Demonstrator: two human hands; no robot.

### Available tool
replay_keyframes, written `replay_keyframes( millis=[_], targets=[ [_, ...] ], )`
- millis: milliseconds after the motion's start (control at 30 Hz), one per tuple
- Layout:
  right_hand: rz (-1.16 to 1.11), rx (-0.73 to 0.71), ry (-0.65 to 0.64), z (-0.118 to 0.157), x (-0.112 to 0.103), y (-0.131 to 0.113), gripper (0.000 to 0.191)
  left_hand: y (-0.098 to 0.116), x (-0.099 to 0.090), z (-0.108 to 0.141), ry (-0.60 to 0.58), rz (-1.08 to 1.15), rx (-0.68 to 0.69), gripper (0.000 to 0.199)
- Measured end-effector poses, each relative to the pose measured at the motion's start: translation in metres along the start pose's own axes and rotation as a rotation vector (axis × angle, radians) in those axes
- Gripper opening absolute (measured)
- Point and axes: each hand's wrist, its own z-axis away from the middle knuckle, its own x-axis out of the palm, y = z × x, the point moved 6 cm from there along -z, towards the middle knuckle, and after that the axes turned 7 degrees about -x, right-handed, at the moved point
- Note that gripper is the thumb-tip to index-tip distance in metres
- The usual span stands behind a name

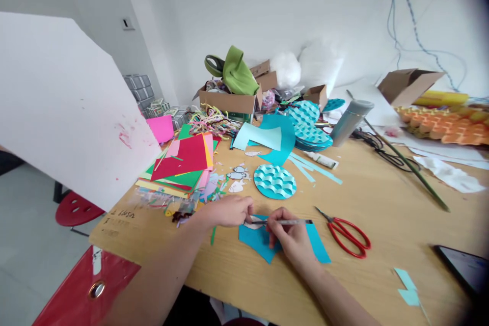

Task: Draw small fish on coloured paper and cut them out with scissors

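A blue paper piece (254,238) lies near the table's front edge, with a small pale cutout (256,222) on its upper part. My left hand (235,210) has its fingers curled down at the cutout's left end; whether they pinch it is hidden. My right hand (289,234) is closed round a thin pen (294,222), whose tip points left over the cutout. Just behind my hands lies a round card of woven blue strips (275,182). Paper fish cutouts (237,175) lie left of that card. Red-handled scissors (349,237) rest to the right of my right hand.
Stacked coloured paper (183,163) and scraps lie left on the table (367,178). Behind stand a full cardboard box (227,102) and a grey bottle (350,122). A green stick (408,163), a glue tube (322,159) and a phone (464,267) are rightward. A white board (72,102) leans left.
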Motion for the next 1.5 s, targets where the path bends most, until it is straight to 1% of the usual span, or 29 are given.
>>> replay_keyframes(
  millis=[100, 333, 567, 767, 1000, 1367, 1500],
  targets=[
    [0.075, 0.024, -0.009, 0.0036, 0.0029, 0.0108, 0.039, 0.0002, -0.0033, -0.0041, -0.002, -0.01, 0.002, 0.017],
    [0.203, 0.006, -0.099, 0.0027, 0.0062, 0.0069, 0.036, 0.0002, -0.0025, 0.0002, 0.002, 0.016, 0.042, 0.018],
    [0.298, -0.057, -0.098, 0.0035, 0.0055, 0.0101, 0.031, -0.0012, -0.0003, 0.0018, 0.018, 0.061, 0.047, 0.021],
    [0.316, -0.088, -0.093, 0.0035, 0.0062, 0.0075, 0.031, -0.0018, 0.0002, 0.0024, 0.034, 0.072, 0.075, 0.017],
    [0.344, -0.114, -0.092, 0.0043, 0.0063, 0.0042, 0.027, -0.0022, 0.0002, 0.0022, 0.036, 0.072, 0.089, 0.017],
    [0.364, -0.139, -0.092, 0.0043, 0.006, 0.0037, 0.025, -0.0003, -0.0012, 0.0043, 0.022, 0.07, 0.089, 0.017],
    [0.353, -0.126, -0.101, 0.0049, 0.0061, 0.005, 0.025, -0.0003, -0.0008, 0.0046, 0.007, 0.084, 0.076, 0.018]
  ],
)
